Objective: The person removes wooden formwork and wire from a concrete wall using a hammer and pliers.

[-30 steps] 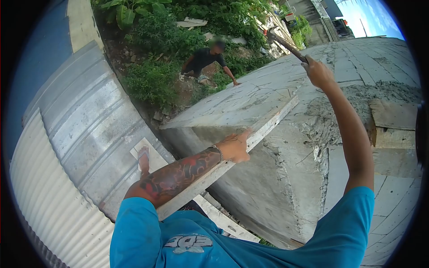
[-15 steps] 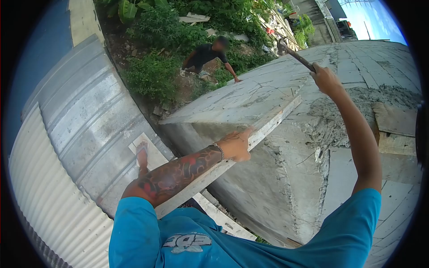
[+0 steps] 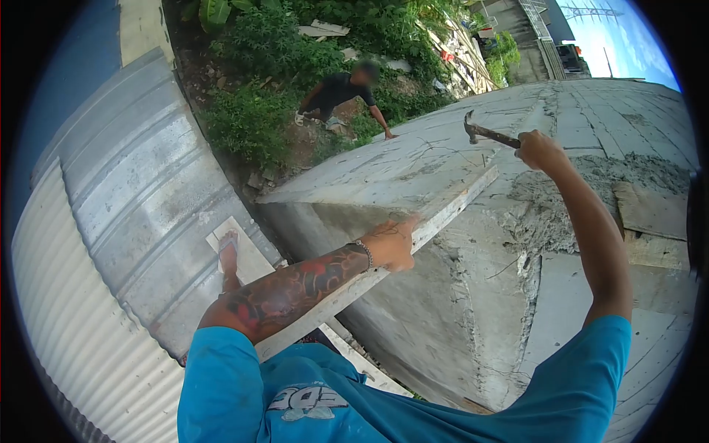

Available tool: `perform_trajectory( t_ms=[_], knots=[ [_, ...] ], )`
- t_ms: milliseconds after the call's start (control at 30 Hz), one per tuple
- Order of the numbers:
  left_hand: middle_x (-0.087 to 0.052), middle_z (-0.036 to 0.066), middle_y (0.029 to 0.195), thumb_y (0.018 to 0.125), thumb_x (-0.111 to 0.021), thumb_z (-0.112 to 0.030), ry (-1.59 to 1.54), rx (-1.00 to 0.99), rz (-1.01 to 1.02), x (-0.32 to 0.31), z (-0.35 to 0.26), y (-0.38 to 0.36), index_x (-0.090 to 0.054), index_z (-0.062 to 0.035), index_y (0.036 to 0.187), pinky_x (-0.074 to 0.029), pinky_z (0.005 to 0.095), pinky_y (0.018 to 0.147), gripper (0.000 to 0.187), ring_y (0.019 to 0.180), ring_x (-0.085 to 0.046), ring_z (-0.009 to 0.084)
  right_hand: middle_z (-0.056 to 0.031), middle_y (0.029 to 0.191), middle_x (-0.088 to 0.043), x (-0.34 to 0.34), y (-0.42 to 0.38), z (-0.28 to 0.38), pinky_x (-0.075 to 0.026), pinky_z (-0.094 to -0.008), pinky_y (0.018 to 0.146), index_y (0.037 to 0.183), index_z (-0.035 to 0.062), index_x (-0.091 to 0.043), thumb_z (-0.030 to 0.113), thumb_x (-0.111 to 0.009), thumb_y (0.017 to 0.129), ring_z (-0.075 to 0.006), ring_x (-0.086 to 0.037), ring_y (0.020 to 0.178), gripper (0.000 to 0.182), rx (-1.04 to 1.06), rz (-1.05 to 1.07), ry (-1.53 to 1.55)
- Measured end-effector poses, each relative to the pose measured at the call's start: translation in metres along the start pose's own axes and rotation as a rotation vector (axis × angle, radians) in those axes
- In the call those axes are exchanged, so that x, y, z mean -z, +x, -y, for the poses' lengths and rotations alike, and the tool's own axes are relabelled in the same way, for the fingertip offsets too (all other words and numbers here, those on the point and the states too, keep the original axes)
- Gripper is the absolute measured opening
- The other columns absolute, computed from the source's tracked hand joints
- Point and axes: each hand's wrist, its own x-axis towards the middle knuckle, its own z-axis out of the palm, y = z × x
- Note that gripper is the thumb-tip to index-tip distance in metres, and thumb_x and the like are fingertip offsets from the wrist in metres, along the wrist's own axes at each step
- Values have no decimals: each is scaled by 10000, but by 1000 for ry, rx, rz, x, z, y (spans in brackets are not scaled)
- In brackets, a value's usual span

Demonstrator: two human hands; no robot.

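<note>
My left hand [image 3: 394,244] is closed around a long wooden plank [image 3: 456,201] that runs diagonally from near my body to the top edge of the concrete wall [image 3: 399,325]. My right hand [image 3: 541,153] grips the handle of a claw hammer [image 3: 493,135]. The hammer's head points left, above and beyond the plank's far end, and looks apart from it. Thin bent wires [image 3: 443,148] stick out near that end.
Below left, a foot in a sandal [image 3: 229,242] rests on a board over metal roofing [image 3: 148,184]. Corrugated sheet [image 3: 81,295] lies further left. Another person [image 3: 340,96] stands lower down among plants, one hand on the wall. Rough mortar [image 3: 554,192] lines the block surface at right.
The hammer has come down, its head turning from raised to nearly level, and my right hand has lowered slightly. My left hand and the plank stay almost where they were.
</note>
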Motion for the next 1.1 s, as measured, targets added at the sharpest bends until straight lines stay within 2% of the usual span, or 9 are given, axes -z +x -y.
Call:
perform_trajectory(
  t_ms=[233,333,433,533,667,833,933,1033,1100],
  knots=[
    [-617,221,1037,732,-603,-174,-4,-69,-73,-12,7,-1,-91,-108,1460,-469,363,837,892,957,-604,337,-239,919,-634,17,8,12,-469,-459,801,951,-23,-597,337,-502,908,-375,-612,923,375,-35,-305,298],
    [-618,220,1038,730,-610,-179,-25,-1,17,-2,0,-6,-82,-104,1460,-470,362,839,904,966,-603,339,-277,921,-619,26,-10,0,-461,-465,803,942,-59,-597,347,-508,910,-388,-606,918,417,-196,263,564],
    [-619,220,1035,729,-614,-184,8,-38,-43,-10,5,1,-75,-103,1459,-474,355,834,911,961,-605,336,-267,935,-622,-13,-6,-15,-464,-451,803,959,-56,-602,369,-508,910,-389,-603,921,438,12,151,99],
    [-620,214,1039,734,-612,-190,-22,17,54,-3,2,-1,-66,-103,1460,-466,351,846,912,957,-605,326,-249,937,-626,-7,9,-16,-463,-447,792,928,-51,-610,362,-502,915,-392,-598,925,427,-73,49,128],
    [-620,204,1043,744,-614,-201,-10,20,63,-4,2,1,-53,-97,1459,-447,346,872,915,959,-602,313,-272,895,-604,15,38,-22,-460,-480,719,892,-39,-612,351,-426,953,-409,-599,846,437,-111,-284,351],
    [-619,199,1036,743,-621,-213,-6,-11,44,-14,9,6,-42,-100,1458,-441,340,875,927,944,-601,303,-279,766,-583,-39,26,-53,-443,-484,670,799,-53,-588,372,-436,947,-423,-589,742,476,69,-143,29],
    [-617,187,1047,745,-613,-222,-25,-22,30,-16,11,8,-49,-102,1458,-441,334,873,916,940,-598,297,-282,697,-555,17,42,-69,-431,-474,646,734,-66,-566,428,-417,947,-413,-585,686,559,83,-115,46],
    [-614,184,1062,739,-614,-210,-47,62,141,2,-2,-3,-55,-90,1455,-444,328,869,916,950,-596,290,-287,677,-540,26,61,-74,-424,-478,634,714,-72,-549,471,-385,947,-440,-553,670,613,48,-520,258],
    [-625,186,1014,731,-617,-197,-24,14,60,-7,5,3,-59,-90,1455,-458,335,837,920,912,-607,288,-292,673,-535,4,53,-43,-419,-487,632,706,-75,-540,484,-376,946,-457,-540,673,630,44,-790,427]
  ],
)
